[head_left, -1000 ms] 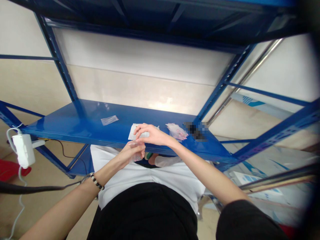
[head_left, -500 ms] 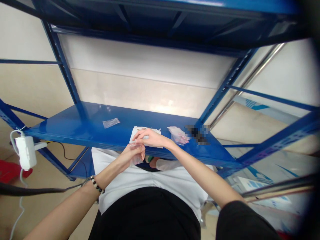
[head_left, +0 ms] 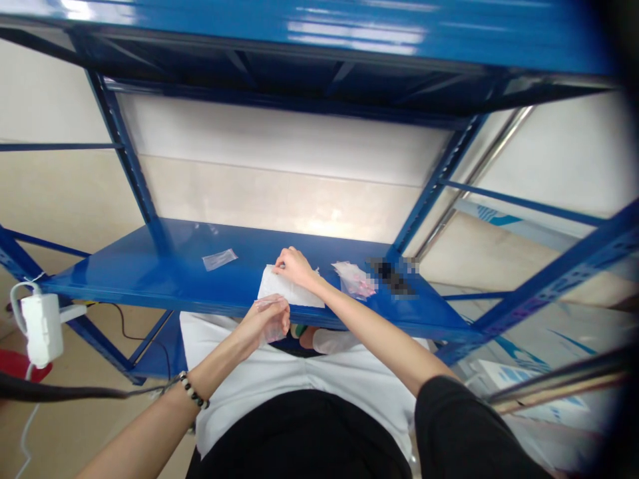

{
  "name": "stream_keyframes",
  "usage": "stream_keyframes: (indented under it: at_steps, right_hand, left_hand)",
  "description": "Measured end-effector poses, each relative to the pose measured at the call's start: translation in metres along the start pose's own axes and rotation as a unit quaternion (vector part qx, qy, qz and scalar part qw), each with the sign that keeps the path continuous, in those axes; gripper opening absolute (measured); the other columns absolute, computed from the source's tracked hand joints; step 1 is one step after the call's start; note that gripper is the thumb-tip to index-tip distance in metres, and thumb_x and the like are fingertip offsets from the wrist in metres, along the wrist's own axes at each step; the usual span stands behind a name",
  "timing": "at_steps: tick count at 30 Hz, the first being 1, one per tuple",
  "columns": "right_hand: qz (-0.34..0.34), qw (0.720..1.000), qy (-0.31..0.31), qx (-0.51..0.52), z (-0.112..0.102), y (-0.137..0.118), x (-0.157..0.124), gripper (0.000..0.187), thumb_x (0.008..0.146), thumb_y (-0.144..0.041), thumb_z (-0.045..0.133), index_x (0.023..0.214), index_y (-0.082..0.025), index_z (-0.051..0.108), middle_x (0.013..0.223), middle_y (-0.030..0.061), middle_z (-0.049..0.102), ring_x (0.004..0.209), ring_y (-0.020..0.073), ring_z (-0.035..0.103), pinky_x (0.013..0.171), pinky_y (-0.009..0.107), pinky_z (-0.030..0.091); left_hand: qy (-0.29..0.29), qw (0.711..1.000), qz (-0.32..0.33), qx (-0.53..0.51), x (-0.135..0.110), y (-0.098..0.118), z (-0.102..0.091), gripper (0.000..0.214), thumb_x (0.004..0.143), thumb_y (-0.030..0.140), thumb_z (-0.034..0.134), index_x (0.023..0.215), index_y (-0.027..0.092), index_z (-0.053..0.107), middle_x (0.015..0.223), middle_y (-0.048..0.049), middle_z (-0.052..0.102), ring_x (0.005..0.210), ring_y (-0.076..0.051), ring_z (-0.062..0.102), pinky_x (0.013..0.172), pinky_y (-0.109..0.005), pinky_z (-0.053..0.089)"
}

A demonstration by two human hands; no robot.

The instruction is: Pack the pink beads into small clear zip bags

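The right hand (head_left: 294, 268) has moved off the left hand (head_left: 264, 320), and the two are now apart. Its fingers now press down on the white paper packet (head_left: 292, 289) on the blue shelf (head_left: 124, 276). More of the paper shows now, and it reaches the shelf's front edge.

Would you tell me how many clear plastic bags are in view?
3: a bag flat on the blue shelf, a bag with pink contents, a bag in the left hand. More may be hidden.
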State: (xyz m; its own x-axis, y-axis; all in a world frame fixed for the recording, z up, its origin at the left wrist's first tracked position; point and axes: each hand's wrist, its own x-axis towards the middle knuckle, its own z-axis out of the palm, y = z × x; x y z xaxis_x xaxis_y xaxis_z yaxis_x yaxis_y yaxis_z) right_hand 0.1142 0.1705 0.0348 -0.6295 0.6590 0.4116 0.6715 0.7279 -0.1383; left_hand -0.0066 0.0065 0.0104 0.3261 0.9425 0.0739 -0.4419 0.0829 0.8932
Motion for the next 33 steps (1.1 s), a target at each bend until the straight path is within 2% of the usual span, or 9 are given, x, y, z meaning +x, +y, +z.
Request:
stream_keyframes:
  at_steps: [7, 9, 12, 15, 17, 21, 24, 28, 33]
  right_hand:
    - [0.02, 1.0, -0.019, 0.012, -0.001, -0.011, 0.003, 0.011, 0.083, -0.023, 0.068, 0.077, -0.015, 0.072, 0.084, 0.0087, 0.067, 0.088, 0.0207, 0.054, 0.077, 0.029, 0.039]
    - [0.018, 0.999, 0.001, 0.049, -0.011, -0.016, 0.003, 0.011, 0.082, -0.023, 0.07, 0.074, -0.015, 0.072, 0.085, 0.0078, 0.068, 0.086, 0.0196, 0.055, 0.079, 0.029, 0.04]
    - [-0.008, 0.986, 0.03, 0.165, -0.037, -0.03, -0.006, 0.011, 0.081, -0.025, 0.072, 0.074, -0.016, 0.072, 0.084, 0.005, 0.069, 0.082, 0.0168, 0.057, 0.08, 0.029, 0.041]
    - [-0.039, 0.961, 0.034, 0.27, -0.061, -0.051, -0.039, 0.01, 0.082, -0.026, 0.071, 0.078, -0.018, 0.072, 0.088, 0.0035, 0.068, 0.085, 0.0164, 0.059, 0.076, 0.029, 0.042]
    - [-0.045, 0.958, 0.033, 0.28, -0.07, -0.063, -0.07, 0.009, 0.083, -0.026, 0.071, 0.076, -0.019, 0.072, 0.087, 0.0028, 0.066, 0.088, 0.0172, 0.058, 0.082, 0.031, 0.042]
    - [-0.005, 0.962, 0.022, 0.271, -0.069, -0.08, -0.133, 0.009, 0.083, -0.026, 0.07, 0.076, -0.02, 0.073, 0.087, 0.0034, 0.063, 0.089, 0.0182, 0.056, 0.084, 0.032, 0.043]
    - [0.041, 0.953, 0.038, 0.296, -0.062, -0.087, -0.167, 0.016, 0.09, -0.029, 0.063, 0.08, -0.021, 0.073, 0.094, 0.0046, 0.06, 0.093, 0.018, 0.057, 0.087, 0.033, 0.044]
    - [0.083, 0.931, 0.04, 0.354, -0.053, -0.088, -0.189, 0.023, 0.094, -0.032, 0.054, 0.085, -0.019, 0.071, 0.109, 0.007, 0.055, 0.096, 0.0172, 0.059, 0.089, 0.032, 0.046]
    - [0.115, 0.915, 0.071, 0.381, -0.046, -0.068, -0.193, 0.022, 0.09, -0.037, 0.059, 0.08, -0.018, 0.064, 0.097, 0.0067, 0.059, 0.086, 0.0176, 0.059, 0.074, 0.029, 0.048]
  left_hand:
    - [-0.002, 1.0, 0.003, 0.013, -0.006, 0.002, 0.002, 0.025, 0.084, 0.037, 0.066, 0.077, 0.015, 0.056, 0.061, -0.0004, 0.057, 0.055, -0.011, 0.055, 0.052, -0.022, 0.042]
    - [0.002, 0.999, 0.011, 0.03, -0.005, 0.002, 0.001, 0.026, 0.085, 0.037, 0.065, 0.075, 0.015, 0.056, 0.061, -0.0009, 0.057, 0.055, -0.011, 0.055, 0.053, -0.022, 0.042]
    - [0.005, 0.997, 0.029, 0.065, -0.003, 0.003, 0.0, 0.028, 0.085, 0.036, 0.065, 0.069, 0.014, 0.055, 0.061, -0.0019, 0.058, 0.055, -0.011, 0.055, 0.053, -0.022, 0.041]
    - [-0.009, 0.995, 0.031, 0.09, -0.003, 0.001, 0.0, 0.027, 0.082, 0.036, 0.068, 0.069, 0.014, 0.056, 0.06, -0.0015, 0.059, 0.056, -0.011, 0.055, 0.056, -0.023, 0.042]
    - [-0.028, 0.994, 0.015, 0.109, -0.005, -0.003, 0.003, 0.027, 0.081, 0.036, 0.069, 0.071, 0.014, 0.057, 0.059, -0.0017, 0.06, 0.056, -0.012, 0.055, 0.058, -0.024, 0.043]
    - [-0.086, 0.985, -0.017, 0.15, -0.015, -0.017, 0.012, 0.026, 0.079, 0.035, 0.072, 0.075, 0.013, 0.059, 0.061, -0.0029, 0.062, 0.058, -0.013, 0.056, 0.061, -0.026, 0.044]
    - [-0.118, 0.98, -0.047, 0.153, -0.021, -0.024, 0.02, 0.025, 0.08, 0.036, 0.072, 0.081, 0.012, 0.062, 0.064, -0.003, 0.063, 0.059, -0.012, 0.055, 0.061, -0.025, 0.044]
    - [-0.144, 0.979, -0.07, 0.123, -0.02, -0.024, 0.025, 0.025, 0.079, 0.035, 0.073, 0.087, 0.012, 0.065, 0.069, -0.0039, 0.065, 0.062, -0.014, 0.059, 0.061, -0.024, 0.045]
    - [-0.205, 0.956, -0.083, 0.192, -0.017, -0.026, 0.02, 0.03, 0.08, 0.036, 0.072, 0.1, 0.013, 0.07, 0.097, -0.0123, 0.071, 0.086, -0.02, 0.066, 0.072, -0.027, 0.049]
